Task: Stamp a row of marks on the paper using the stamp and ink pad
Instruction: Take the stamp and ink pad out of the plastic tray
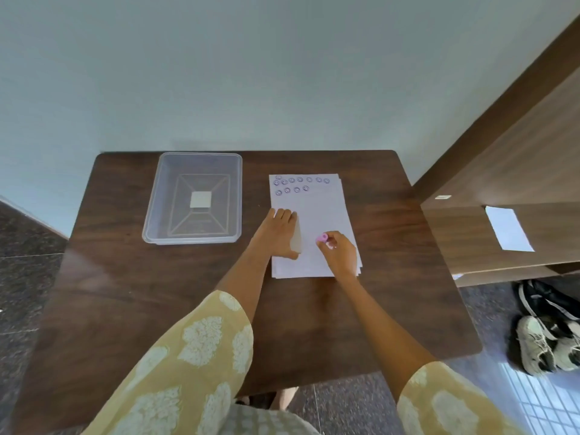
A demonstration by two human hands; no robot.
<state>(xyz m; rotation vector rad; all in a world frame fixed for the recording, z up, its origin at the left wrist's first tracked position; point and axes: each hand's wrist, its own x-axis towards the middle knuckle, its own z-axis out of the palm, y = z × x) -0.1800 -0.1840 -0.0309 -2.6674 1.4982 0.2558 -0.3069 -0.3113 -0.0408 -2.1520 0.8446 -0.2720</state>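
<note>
The stamp [322, 237], pink, is pinched in my right hand [337, 251] over the paper [317, 215]; my left hand [277, 232] lies flat, fingers spread, pinning the sheet's left edge.

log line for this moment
left hand flat on white paper sheet | right hand holds pink round stamp | second row unfinished

dark wooden table [392, 246], clear plastic tray [150, 227] at left, stamped paper [317, 208] at right

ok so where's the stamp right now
In the head view, the pink stamp is pinched in the right hand, over the lower right part of the paper.
</note>
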